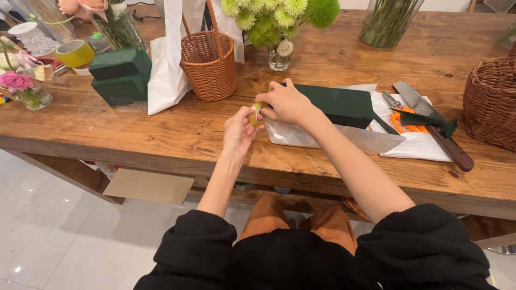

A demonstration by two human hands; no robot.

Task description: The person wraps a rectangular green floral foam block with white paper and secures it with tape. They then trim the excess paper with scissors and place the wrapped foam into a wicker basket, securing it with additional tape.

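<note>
Right now both hands are meeting just above the front part of the wooden surface point(177, 134), working on a small yellowish roll of tape point(258, 114). The right hand point(286, 102) is closing its fingers and thumb on the roll's outer rim from above, while the left hand point(239, 129) is pinching at its near side, as if feeling for the loose end; whether any tape is already being pulled off is too small to tell.

Such a roll looks light and stiff, a hard ring that will not crush, though its smooth outer wrap could be slippery. The rim, or a finger through the core, seems the best place to take hold, leaving the free end to the other hand.

Just behind the hands a dark green foam block point(336, 104) is lying on white paper point(301, 137). Farther right, scissors point(395, 102) and a long knife point(432, 126) are resting on another sheet. A small wicker basket point(208, 67) is standing to the left.
</note>
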